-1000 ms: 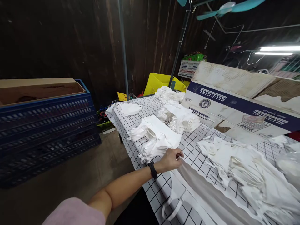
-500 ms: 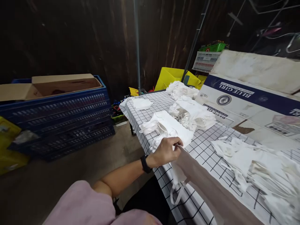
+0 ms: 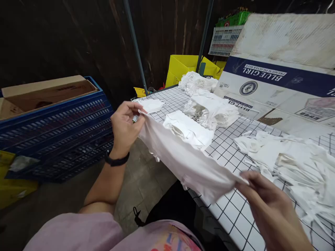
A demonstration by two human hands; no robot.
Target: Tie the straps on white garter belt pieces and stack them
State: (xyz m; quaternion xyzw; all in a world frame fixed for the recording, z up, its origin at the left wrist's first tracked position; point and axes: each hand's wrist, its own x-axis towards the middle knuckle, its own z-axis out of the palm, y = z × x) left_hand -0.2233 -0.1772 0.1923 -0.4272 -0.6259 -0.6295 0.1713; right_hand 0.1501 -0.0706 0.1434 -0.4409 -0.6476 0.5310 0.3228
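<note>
A white fabric piece with thin straps, like a camisole [image 3: 183, 158], is stretched slantwise between my hands over the table's near edge. My left hand [image 3: 127, 125] pinches its upper left corner. At the opposite corner, my right hand [image 3: 269, 200] grips it between thumb and fingers. Just behind the held piece lies a small stack of similar white pieces [image 3: 195, 130]. A loose, rumpled heap of white pieces [image 3: 293, 164] spreads over the table beyond my right hand. How the held piece's lower edge hangs is partly blurred.
The table [image 3: 225, 157] wears a white cloth with black grid lines. Further back are more white stacks [image 3: 217, 108] and a single flat pile [image 3: 150, 105]. A printed cardboard box [image 3: 274, 90] borders the far right. Blue crates [image 3: 60, 132] stand on the floor to the left.
My left hand has moved up and left with the fabric. My right hand has come into view holding the other corner, and the fabric is now spread wide. The view has tilted down.
</note>
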